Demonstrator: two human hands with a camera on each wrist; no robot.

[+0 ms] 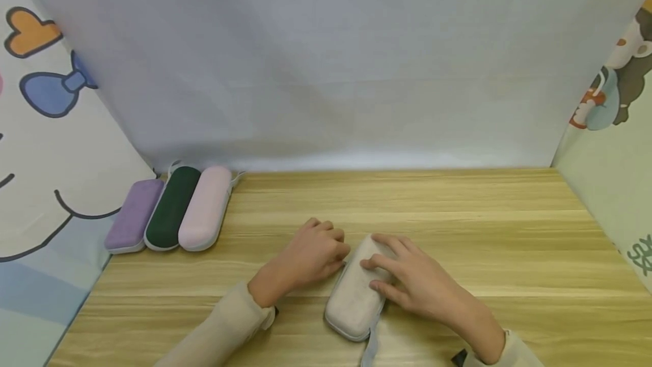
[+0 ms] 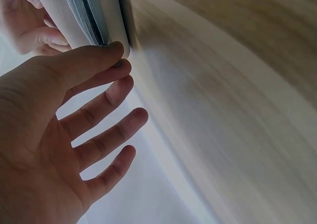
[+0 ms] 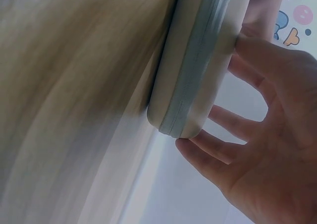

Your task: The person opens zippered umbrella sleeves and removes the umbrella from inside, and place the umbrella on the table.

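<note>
A cream zippered glasses case (image 1: 354, 302) lies on the table between the two hands, its grey-blue zipper band (image 3: 190, 75) running along the side. My left hand (image 1: 311, 254) is at its left edge, pinching a small zipper pull between thumb and forefinger; the fingertips hide most of it. Beside that pinch, a dark slit shows in the band in the left wrist view. My right hand (image 1: 415, 276) holds the case from the right, thumb and fingers bent over its top, one finger against the far end. A grey strap (image 1: 370, 347) trails from the near end.
At the back left, a purple case (image 1: 134, 214), a dark green case (image 1: 173, 208) and a pink case (image 1: 206, 208) lie side by side on the wooden table (image 1: 458, 214). A pale curtain stands behind, with printed panels at both sides.
</note>
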